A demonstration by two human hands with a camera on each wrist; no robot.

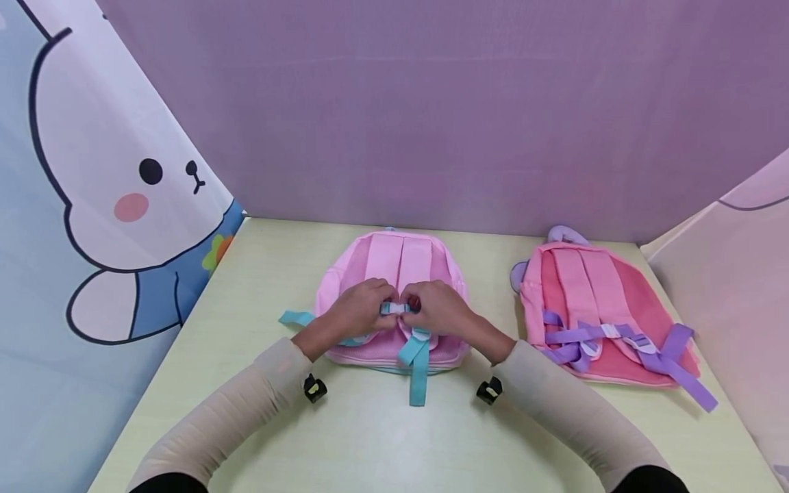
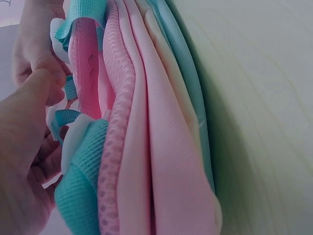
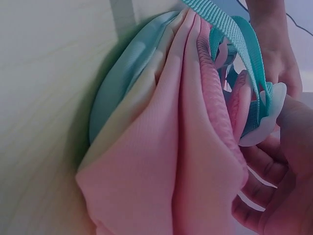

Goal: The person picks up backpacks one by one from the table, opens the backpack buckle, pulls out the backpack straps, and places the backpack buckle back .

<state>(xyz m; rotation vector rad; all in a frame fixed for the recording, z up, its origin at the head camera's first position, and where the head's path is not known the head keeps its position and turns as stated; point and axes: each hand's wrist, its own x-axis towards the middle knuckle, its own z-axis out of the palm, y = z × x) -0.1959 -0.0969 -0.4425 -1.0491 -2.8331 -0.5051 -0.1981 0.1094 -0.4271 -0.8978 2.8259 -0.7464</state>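
A light pink backpack [image 1: 345, 277] lies on the table with its shoulder straps facing up. Above the middle of those straps, my left hand [image 1: 354, 308] and right hand [image 1: 442, 311] pinch opposite ends of a white chest-strap buckle [image 1: 395, 309] on teal webbing. The hands are close together, and their fingertips partly cover the buckle; whether its halves are clasped cannot be made out. A loose teal strap [image 1: 418, 376] hangs over the bag's near edge. In the left wrist view, teal webbing [image 2: 83, 181] and mesh padding [image 2: 117, 88] stand beside the left hand's fingers.
To the right lies a coral pink backpack [image 1: 653, 294] with purple straps [image 1: 678, 370], its straps also facing up. Both bags are on a pale wooden table [image 1: 370, 438]. A purple panel [image 1: 431, 123] rises behind it, and a cartoon-printed cloth [image 1: 123, 239] hangs at left.
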